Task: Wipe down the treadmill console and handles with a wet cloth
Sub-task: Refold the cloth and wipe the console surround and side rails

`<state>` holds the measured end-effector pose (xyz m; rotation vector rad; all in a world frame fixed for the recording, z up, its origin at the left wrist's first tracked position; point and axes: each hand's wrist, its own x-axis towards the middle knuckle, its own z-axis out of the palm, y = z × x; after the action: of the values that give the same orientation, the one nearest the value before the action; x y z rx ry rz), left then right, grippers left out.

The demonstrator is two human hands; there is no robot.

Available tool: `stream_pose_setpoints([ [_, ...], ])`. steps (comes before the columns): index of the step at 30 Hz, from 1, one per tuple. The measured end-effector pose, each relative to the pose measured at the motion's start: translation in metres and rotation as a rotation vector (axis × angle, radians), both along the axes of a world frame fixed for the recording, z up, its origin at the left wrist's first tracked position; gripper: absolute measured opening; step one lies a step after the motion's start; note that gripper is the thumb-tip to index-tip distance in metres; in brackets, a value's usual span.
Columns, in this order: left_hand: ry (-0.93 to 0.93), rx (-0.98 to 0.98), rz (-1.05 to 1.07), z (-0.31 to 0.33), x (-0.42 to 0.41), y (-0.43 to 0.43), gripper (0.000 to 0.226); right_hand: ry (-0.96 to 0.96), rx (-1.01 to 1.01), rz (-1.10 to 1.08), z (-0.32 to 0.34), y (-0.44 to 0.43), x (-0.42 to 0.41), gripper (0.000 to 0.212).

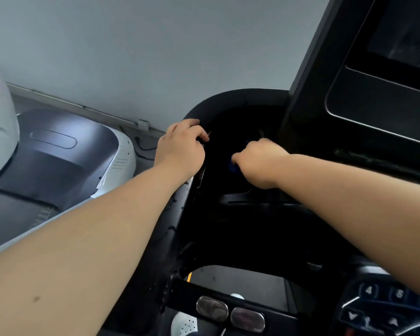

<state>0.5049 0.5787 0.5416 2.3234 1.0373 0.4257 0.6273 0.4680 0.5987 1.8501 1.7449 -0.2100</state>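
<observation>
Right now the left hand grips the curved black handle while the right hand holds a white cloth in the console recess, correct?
No: the cloth is blue, not white, as the head view shows. The right hand holds it in the console recess while the left hand grips the curved black handle.

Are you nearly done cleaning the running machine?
Not yet, probably. Done: the side rail carries specks that may be water drops, so it looks wiped. In hand: the right hand holds a blue cloth in the dark recess beside the console, while the left hand grips the curved handle. Left: the screen shows streaks, and the buttons and metal grip plates wait.
</observation>
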Motion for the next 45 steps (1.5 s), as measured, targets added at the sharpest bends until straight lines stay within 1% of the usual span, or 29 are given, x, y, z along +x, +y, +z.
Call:
stream_pose_setpoints([
  [2,-0.004,0.005,-0.006,0.002,-0.001,-0.001,0.036,0.12,-0.018,-0.036,-0.01,-0.01,-0.011,0.029],
  [4,-0.015,0.01,-0.013,0.003,-0.001,-0.003,0.039,0.254,0.015,-0.154,-0.013,-0.02,-0.021,0.026],
  [6,-0.04,0.025,-0.011,0.003,-0.002,-0.005,0.04,0.391,0.181,-0.312,-0.011,-0.032,-0.026,0.025],
  [8,-0.082,0.078,-0.026,0.006,-0.003,-0.007,0.039,0.574,0.394,-0.472,-0.007,-0.053,-0.032,0.025],
  [9,-0.095,0.14,-0.083,0.008,-0.005,-0.01,0.038,0.642,0.454,-0.502,-0.005,-0.065,-0.035,0.026],
  [10,-0.087,0.205,-0.182,0.01,-0.009,-0.016,0.039,0.679,0.454,-0.494,-0.002,-0.076,-0.04,0.032],
  [11,-0.078,0.26,-0.306,0.009,-0.012,-0.025,0.043,0.706,0.414,-0.473,-0.001,-0.087,-0.043,0.041],
  [12,-0.047,0.275,-0.436,0.008,-0.015,-0.036,0.048,0.74,0.373,-0.468,0.0,-0.095,-0.042,0.048],
  [13,0.003,0.245,-0.531,0.008,-0.019,-0.05,0.053,0.782,0.354,-0.494,0.004,-0.102,-0.039,0.05],
  [14,0.057,0.186,-0.574,0.008,-0.023,-0.065,0.055,0.835,0.377,-0.543,0.008,-0.108,-0.033,0.048],
  [16,0.129,0.099,-0.548,0.005,-0.028,-0.092,0.053,0.897,0.491,-0.677,0.02,-0.119,-0.017,0.038],
  [17,0.144,0.094,-0.499,0.003,-0.028,-0.104,0.052,0.851,0.54,-0.729,0.026,-0.125,-0.01,0.035],
  [19,0.114,0.063,-0.355,0.004,-0.026,-0.126,0.052,0.601,0.59,-0.726,0.03,-0.132,0.004,0.03],
  [20,0.105,0.06,-0.29,0.003,-0.025,-0.135,0.05,0.486,0.576,-0.693,0.03,-0.134,0.008,0.03],
  [21,0.122,0.077,-0.25,0.0,-0.028,-0.144,0.046,0.425,0.539,-0.664,0.03,-0.137,0.01,0.031],
  [24,0.245,0.175,-0.203,-0.014,-0.051,-0.155,0.038,0.402,0.411,-0.603,0.035,-0.136,0.009,0.034],
  [25,0.301,0.189,-0.186,-0.018,-0.062,-0.156,0.043,0.4,0.38,-0.59,0.039,-0.136,0.009,0.035],
  [27,0.397,0.173,-0.137,-0.021,-0.076,-0.164,0.06,0.407,0.345,-0.577,0.043,-0.138,0.007,0.038],
  [29,0.421,0.132,-0.03,-0.02,-0.072,-0.177,0.065,0.368,0.312,-0.545,0.04,-0.141,0.003,0.042],
  [31,0.39,0.079,0.103,-0.014,-0.058,-0.19,0.059,0.304,0.238,-0.488,0.032,-0.143,-0.004,0.045],
  [33,0.388,0.048,0.19,-0.012,-0.05,-0.2,0.048,0.264,0.19,-0.429,0.024,-0.142,-0.01,0.043],
  [35,0.416,0.07,0.194,-0.013,-0.053,-0.21,0.039,0.247,0.169,-0.391,0.021,-0.143,-0.009,0.044],
  [38,0.477,0.124,0.14,-0.01,-0.067,-0.216,0.037,0.256,0.145,-0.357,0.022,-0.152,-0.003,0.051],
  [40,0.544,0.135,0.124,-0.004,-0.079,-0.208,0.03,0.255,0.135,-0.329,0.022,-0.159,-0.001,0.052],
  [41,0.595,0.202,0.082,-0.002,-0.086,-0.205,0.029,0.255,0.138,-0.318,0.022,-0.162,-0.002,0.053],
  [43,0.715,0.431,-0.047,-0.004,-0.097,-0.203,0.029,0.251,0.178,-0.311,0.02,-0.165,-0.005,0.048],
  [44,0.762,0.503,-0.089,-0.006,-0.1,-0.205,0.026,0.246,0.208,-0.304,0.019,-0.166,-0.008,0.044],
  [45,0.805,0.526,-0.103,-0.007,-0.102,-0.209,0.023,0.237,0.235,-0.286,0.017,-0.168,-0.012,0.041],
])
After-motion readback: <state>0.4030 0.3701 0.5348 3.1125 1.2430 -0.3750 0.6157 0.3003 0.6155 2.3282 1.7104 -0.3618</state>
